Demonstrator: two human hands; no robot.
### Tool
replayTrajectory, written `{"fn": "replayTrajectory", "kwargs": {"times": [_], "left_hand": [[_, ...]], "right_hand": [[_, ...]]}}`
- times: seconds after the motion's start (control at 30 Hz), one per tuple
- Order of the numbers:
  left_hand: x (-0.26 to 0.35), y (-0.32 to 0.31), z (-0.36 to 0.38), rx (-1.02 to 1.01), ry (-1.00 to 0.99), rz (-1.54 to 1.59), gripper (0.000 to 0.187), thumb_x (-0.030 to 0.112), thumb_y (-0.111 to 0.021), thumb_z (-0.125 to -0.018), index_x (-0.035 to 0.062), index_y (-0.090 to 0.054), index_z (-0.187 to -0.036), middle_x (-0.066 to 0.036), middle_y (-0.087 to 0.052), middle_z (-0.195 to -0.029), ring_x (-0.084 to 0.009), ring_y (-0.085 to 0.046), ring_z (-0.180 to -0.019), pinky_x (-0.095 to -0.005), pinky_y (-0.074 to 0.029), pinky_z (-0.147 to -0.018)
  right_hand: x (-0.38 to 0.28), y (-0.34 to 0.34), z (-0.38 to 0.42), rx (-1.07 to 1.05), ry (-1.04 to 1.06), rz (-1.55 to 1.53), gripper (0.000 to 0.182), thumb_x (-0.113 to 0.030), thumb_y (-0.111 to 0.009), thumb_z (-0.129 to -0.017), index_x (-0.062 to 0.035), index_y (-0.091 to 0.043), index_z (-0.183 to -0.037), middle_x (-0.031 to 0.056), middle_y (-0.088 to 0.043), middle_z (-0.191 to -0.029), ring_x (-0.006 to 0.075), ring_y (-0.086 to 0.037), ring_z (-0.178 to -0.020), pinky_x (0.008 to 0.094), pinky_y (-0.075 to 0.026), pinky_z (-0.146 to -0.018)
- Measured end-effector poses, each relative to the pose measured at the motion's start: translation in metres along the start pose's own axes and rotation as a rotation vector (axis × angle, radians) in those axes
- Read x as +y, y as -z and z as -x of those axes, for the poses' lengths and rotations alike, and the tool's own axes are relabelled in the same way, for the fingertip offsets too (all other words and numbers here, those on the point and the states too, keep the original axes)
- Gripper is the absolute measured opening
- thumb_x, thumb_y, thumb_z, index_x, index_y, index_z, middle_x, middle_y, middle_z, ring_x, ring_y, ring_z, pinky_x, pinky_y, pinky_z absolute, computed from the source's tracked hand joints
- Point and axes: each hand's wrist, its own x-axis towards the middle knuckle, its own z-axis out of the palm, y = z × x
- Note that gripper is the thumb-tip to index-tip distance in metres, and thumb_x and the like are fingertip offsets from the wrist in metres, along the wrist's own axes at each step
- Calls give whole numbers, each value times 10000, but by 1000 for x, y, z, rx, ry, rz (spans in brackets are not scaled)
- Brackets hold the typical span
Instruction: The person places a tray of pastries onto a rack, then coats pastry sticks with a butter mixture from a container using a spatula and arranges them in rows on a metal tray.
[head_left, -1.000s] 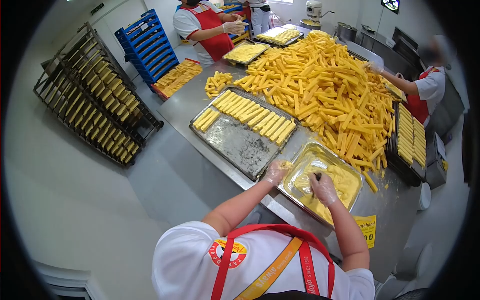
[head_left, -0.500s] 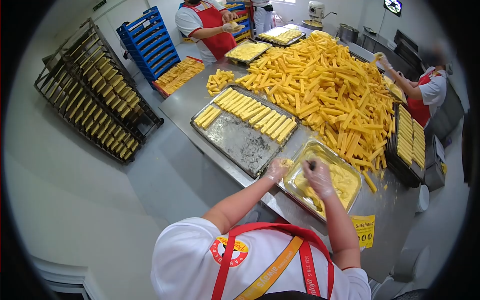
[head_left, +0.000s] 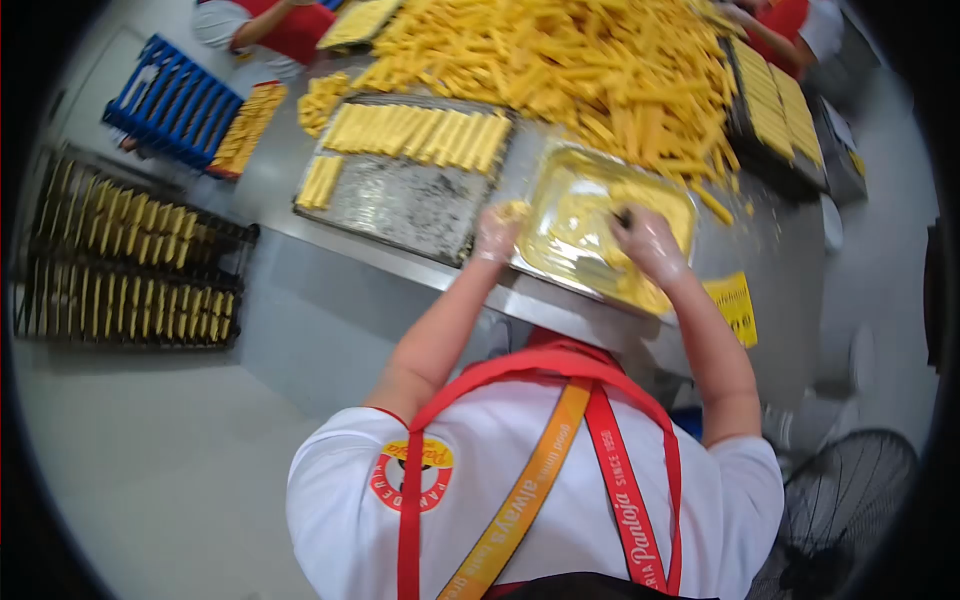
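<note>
My right hand, in a clear glove, is closed around a dark-handled tool over the metal tray of pale yellow spread. The tool's working end is hidden. At that tray's left edge, my gloved left hand has its fingers curled, with a yellow, spread-smeared bit at the fingertips that I cannot make out. Left of it lies a dark baking tray, with a row of coated sticks along its far side and a few more at its left end.
A large heap of yellow sticks covers the table's far side. Filled trays are stacked at right. Co-workers stand across the table. A loaded rack, blue crates and a fan stand around it.
The view has tilted downward and turned, so the table sits higher in it. My right hand stays over the spread with the tool, and my left stays at the tray's edge.
</note>
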Motion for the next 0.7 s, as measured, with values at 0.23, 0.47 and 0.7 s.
{"fn": "replayTrajectory", "kwargs": {"times": [0.23, 0.47, 0.7], "left_hand": [[11, 1, -1, -34, -3, -63, 146, 27, -605, -870, -12, -679, -990, -62, -691, -897, -121, -618, -776, -258, -502, -695], [5, 1, -3, -10, 73, -16, 143, 33, -628, -859, -24, -679, -981, -67, -694, -892, -123, -627, -772, -253, -510, -702], [3, 2, 2, -70, -2, -1, 193, 61, -560, -847, -17, -669, -985, -54, -681, -857, -123, -604, -746, -284, -511, -682]], "right_hand": [[-59, -70, -44, 56, 57, -241, 252, -297, -614, -891, -48, -647, -876, 205, -643, -719, 391, -632, -656, 464, -515, -637], [20, 0, -8, 10, -250, -179, 244, -285, -630, -898, -41, -630, -883, 152, -623, -668, 268, -638, -589, 387, -515, -592], [20, 42, 9, -359, -152, -386, 236, -212, -670, -878, 3, -611, -956, 84, -622, -728, 149, -615, -569, 305, -500, -574]]}}
